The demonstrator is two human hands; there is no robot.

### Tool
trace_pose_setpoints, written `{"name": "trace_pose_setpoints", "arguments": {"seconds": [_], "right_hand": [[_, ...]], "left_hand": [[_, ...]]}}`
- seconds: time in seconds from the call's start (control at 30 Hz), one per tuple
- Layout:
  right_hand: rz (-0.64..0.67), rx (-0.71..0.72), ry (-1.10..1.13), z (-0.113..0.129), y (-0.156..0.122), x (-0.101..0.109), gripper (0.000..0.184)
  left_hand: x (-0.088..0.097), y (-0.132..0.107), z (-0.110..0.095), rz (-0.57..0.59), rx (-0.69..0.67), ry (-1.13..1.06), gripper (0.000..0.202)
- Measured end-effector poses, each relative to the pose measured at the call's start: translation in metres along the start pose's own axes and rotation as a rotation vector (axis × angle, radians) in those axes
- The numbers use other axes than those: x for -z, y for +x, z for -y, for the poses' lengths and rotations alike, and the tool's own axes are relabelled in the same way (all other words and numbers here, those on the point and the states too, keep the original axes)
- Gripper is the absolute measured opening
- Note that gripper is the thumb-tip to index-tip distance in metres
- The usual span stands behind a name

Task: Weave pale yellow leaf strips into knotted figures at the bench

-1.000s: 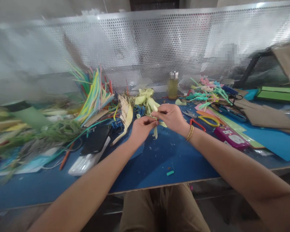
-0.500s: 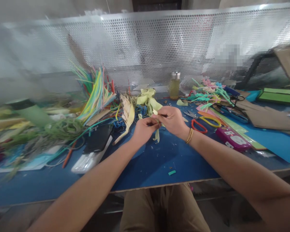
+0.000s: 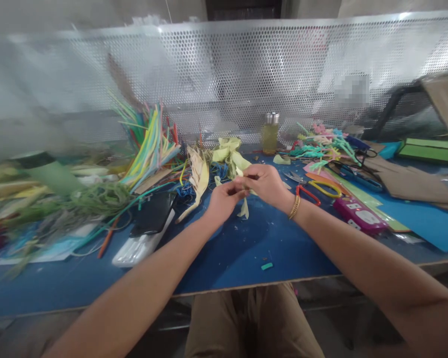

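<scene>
My left hand [image 3: 224,201] and my right hand [image 3: 267,185] meet over the middle of the blue table, fingertips pinched together. Between them is a pale green corn husk piece [image 3: 243,210], its end hanging below the fingers; most of it is hidden by them. Just behind the hands lies a heap of pale green husks [image 3: 227,149]. Left of it a dry, cream-coloured husk [image 3: 197,176] rests with its stem toward me. Scissors [image 3: 309,191] with one red and one yellow handle lie to the right of my right hand.
A black phone [image 3: 154,214] lies on a white case at left, near bundled coloured pipe cleaners [image 3: 147,144]. A glass bottle [image 3: 271,134] stands at the back, before a perforated metal screen [image 3: 239,69]. Right are a magenta device [image 3: 359,215] and blue paper [image 3: 421,216].
Both hands stay pinched together in nearly the same place. The hanging end of the husk piece has shifted slightly; the whole view has moved a little.
</scene>
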State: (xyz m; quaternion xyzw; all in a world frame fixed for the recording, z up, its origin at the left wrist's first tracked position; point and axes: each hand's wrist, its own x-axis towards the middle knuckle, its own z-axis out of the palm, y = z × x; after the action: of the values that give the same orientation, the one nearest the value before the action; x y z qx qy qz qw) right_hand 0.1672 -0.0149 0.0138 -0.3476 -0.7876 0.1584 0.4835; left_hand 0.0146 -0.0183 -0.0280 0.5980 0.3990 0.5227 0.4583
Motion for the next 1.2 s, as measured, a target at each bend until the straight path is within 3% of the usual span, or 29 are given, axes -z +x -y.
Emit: {"name": "trace_pose_setpoints", "arguments": {"seconds": [0.03, 0.17, 0.33, 0.6, 0.73, 0.9, 1.0, 1.1, 1.2], "right_hand": [[0.025, -0.012, 0.037, -0.003, 0.002, 0.005, 0.024], [0.163, -0.038, -0.039, -0.014, 0.007, 0.026, 0.047], [0.328, -0.067, -0.084, -0.022, 0.006, 0.035, 0.020], [0.218, 0.138, -0.245, -0.024, 0.008, 0.033, 0.007], [0.179, 0.285, -0.471, -0.020, 0.007, 0.032, 0.012], [0.113, 0.380, -0.531, -0.010, 0.003, 0.026, 0.021], [0.096, 0.409, -0.564, -0.006, 0.002, 0.024, 0.025], [0.098, 0.392, -0.606, -0.003, 0.000, 0.022, 0.025], [0.104, 0.303, -0.602, -0.003, -0.001, 0.019, 0.019]], "left_hand": [[0.001, 0.001, 0.000, -0.007, -0.024, -0.024, 0.024], [0.003, 0.004, -0.001, -0.026, -0.029, -0.143, 0.036], [0.004, 0.006, -0.002, -0.055, -0.026, -0.121, 0.033], [0.009, 0.005, -0.003, 0.058, 0.052, -0.219, 0.032], [0.010, 0.004, 0.000, 0.017, 0.177, -0.185, 0.034], [0.012, 0.006, -0.001, -0.067, 0.280, -0.235, 0.051], [0.014, 0.007, -0.005, -0.049, 0.335, -0.271, 0.051], [0.017, 0.004, -0.009, 0.061, 0.310, -0.304, 0.035], [0.018, 0.002, -0.010, -0.008, 0.248, -0.301, 0.028]]}}
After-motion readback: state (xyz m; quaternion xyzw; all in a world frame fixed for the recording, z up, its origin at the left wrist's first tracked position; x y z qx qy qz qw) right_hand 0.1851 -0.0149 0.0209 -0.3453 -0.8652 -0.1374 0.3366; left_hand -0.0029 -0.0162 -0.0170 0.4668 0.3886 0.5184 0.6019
